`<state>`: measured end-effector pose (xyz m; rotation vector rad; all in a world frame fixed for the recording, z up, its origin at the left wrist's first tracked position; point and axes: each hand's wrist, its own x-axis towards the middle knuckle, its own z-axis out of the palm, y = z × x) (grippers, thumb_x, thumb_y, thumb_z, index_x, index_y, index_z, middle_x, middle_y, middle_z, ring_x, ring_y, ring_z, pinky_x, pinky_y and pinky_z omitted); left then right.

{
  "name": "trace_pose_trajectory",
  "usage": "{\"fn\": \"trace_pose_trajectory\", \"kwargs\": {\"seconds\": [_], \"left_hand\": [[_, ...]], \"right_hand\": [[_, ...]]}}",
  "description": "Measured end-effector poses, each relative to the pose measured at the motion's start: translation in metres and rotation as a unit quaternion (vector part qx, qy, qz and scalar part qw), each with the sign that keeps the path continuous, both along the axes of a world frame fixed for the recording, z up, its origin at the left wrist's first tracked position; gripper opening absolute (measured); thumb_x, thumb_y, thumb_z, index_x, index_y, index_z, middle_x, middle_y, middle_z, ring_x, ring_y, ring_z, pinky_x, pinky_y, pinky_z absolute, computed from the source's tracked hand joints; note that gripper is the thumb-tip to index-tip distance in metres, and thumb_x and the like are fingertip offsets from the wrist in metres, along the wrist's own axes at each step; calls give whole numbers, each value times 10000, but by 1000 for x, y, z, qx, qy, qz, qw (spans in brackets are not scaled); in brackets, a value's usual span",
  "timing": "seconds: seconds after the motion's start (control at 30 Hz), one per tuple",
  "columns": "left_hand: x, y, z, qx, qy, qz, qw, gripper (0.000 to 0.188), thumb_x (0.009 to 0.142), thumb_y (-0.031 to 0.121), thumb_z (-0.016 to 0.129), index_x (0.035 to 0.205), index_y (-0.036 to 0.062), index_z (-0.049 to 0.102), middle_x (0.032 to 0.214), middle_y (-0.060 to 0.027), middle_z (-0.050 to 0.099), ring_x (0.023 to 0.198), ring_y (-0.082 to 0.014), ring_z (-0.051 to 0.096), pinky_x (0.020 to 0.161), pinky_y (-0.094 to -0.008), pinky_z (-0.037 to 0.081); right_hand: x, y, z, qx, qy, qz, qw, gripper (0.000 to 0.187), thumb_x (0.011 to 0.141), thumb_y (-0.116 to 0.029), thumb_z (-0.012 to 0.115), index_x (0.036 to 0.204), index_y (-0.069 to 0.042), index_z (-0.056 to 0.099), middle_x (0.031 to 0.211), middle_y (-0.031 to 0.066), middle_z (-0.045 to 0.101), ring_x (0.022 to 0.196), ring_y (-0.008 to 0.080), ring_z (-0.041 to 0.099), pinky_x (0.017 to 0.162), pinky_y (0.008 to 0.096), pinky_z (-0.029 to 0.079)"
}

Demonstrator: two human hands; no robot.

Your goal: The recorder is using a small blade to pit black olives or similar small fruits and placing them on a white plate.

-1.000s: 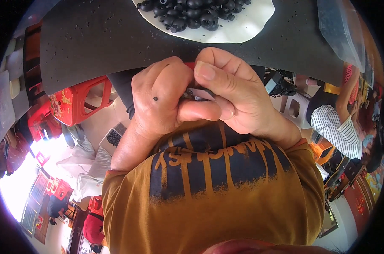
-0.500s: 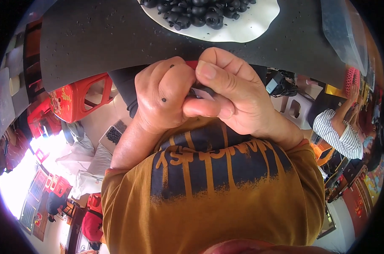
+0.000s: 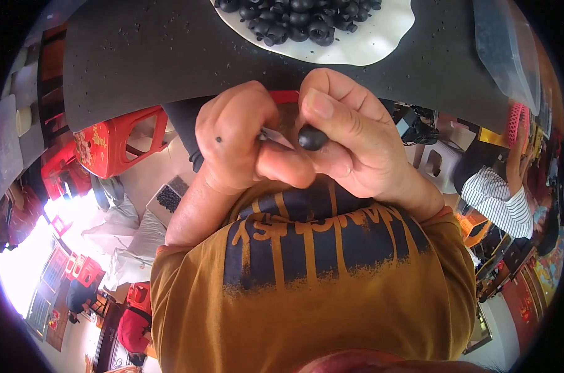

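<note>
My left hand (image 3: 235, 140) is closed around a small thin blade (image 3: 278, 138), whose handle, if any, is hidden in the fist. Its tip points toward a shiny black round rubber-like part (image 3: 311, 138), pinched in my right hand (image 3: 362, 146) between thumb and fingers. A small gap separates the blade from the part. One tiny black crumb clings to the back of my left hand. Beyond both hands, a white wavy-edged plate (image 3: 362, 57) carries a heap of similar black parts (image 3: 300, 18), some with visible holes.
Black crumbs dot the dark table (image 3: 139, 62). A clear plastic container (image 3: 505, 56) stands at the far right. Red plastic stools (image 3: 120, 143) are at left, with a tray of dark pieces (image 3: 170, 196) lower down. A person in stripes (image 3: 499, 199) sits at right.
My hands have drawn slightly apart. The blade has come away from the black part, which now shows as a rounded end between my right fingers.
</note>
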<state>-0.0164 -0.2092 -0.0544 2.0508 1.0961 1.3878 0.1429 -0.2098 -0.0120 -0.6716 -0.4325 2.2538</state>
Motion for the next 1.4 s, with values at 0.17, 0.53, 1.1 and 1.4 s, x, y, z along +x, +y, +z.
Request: {"fn": "trace_pose_trajectory", "kwargs": {"seconds": [0.17, 0.53, 1.1, 1.4], "left_hand": [[-2, 2, -6, -46, -66, -9, 997, 629, 651, 655, 546, 675, 39, 420, 501, -44, 386, 392, -173, 400, 350, -265, 315], [1, 2, 11, -86, -23, 2, 996, 601, 658, 625, 557, 616, 45, 406, 508, -43, 391, 412, -172, 401, 375, -257, 304], [9, 6, 17, -96, 2, -3, 995, 578, 705, 592, 555, 625, 37, 414, 512, -47, 400, 418, -178, 405, 379, -264, 306], [8, 7, 18, -91, -13, -1, 996, 560, 724, 561, 570, 616, 33, 417, 498, -56, 399, 404, -193, 408, 371, -270, 303]], "right_hand": [[3, -2, -2, -22, 38, -34, 998, 186, 877, -233, 545, 810, -65, 503, 655, -33, 452, 472, 25, 338, 439, 169, 263], [159, 73, 71, 401, -614, -540, 412, 279, 786, -187, 627, 935, 42, 575, 701, 87, 618, 567, 119, 551, 555, 247, 458], [55, 58, 12, 621, -584, -130, 507, 181, 710, -89, 671, 863, -33, 591, 763, 59, 561, 672, 180, 544, 602, 266, 436], [33, 64, 6, 628, -595, -125, 485, 190, 671, -132, 674, 805, -60, 560, 733, 62, 527, 682, 252, 528, 593, 353, 425]]}}
